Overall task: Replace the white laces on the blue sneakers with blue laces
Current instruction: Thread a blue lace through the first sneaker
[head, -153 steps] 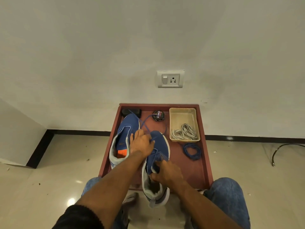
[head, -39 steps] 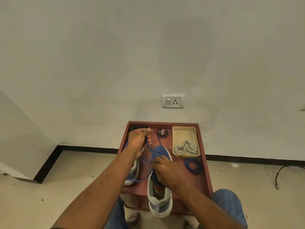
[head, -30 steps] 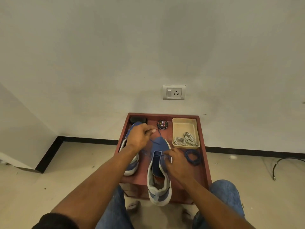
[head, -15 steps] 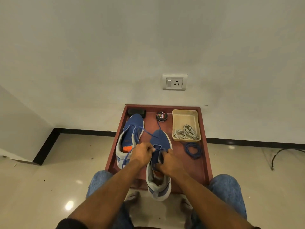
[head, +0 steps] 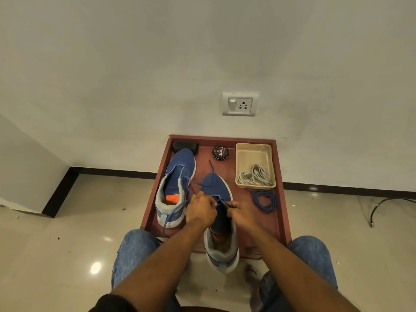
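Nearest, the right sneaker overhangs the red tray at 6 o'clock; left hand and right hand each pinch its blue lace. At 10 o'clock lies the other sneaker; at 2 o'clock, white laces.

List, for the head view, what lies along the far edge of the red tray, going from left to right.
Black case → round polish tin → beige basket holding the white laces.
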